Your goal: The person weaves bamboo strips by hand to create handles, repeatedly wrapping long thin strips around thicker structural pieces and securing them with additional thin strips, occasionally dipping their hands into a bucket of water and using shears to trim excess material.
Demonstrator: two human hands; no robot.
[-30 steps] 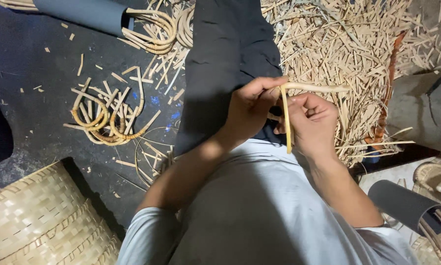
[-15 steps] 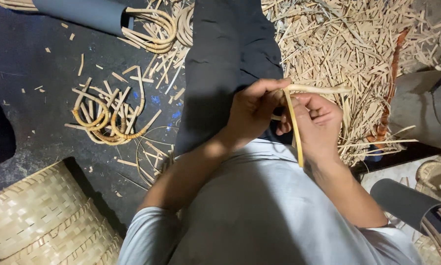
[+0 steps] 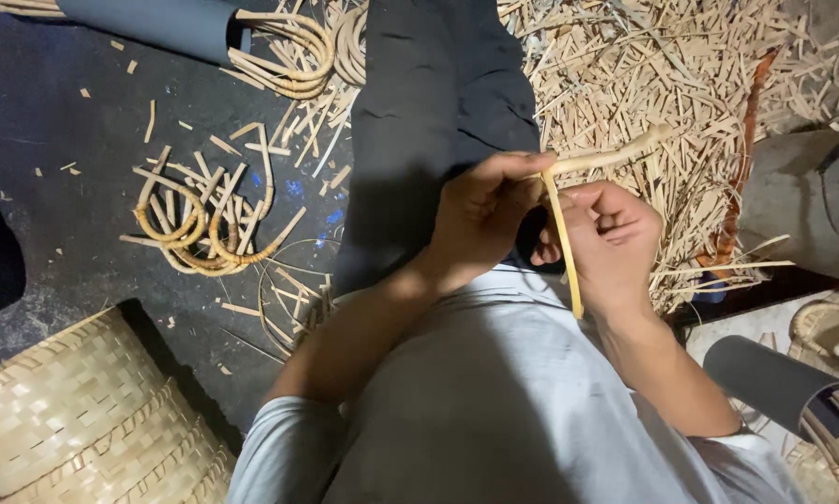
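right now your left hand point(image 3: 480, 219) and right hand point(image 3: 611, 243) meet over your lap, both grasping a thin pale yellow bamboo strip point(image 3: 561, 238) bent sharply at the top; one arm of it runs right toward the heap of pale bamboo offcuts point(image 3: 681, 84), the other hangs down past your right wrist. keep your left thumb and fingers pinched tight at the bend and, i judge, ease the fold slowly so it doesn't crack. compared with a second ago, the hanging end reaches lower. curled bamboo rings point(image 3: 200, 229) lie on the dark floor at left, a woven bamboo basket point(image 3: 74, 411) below them.
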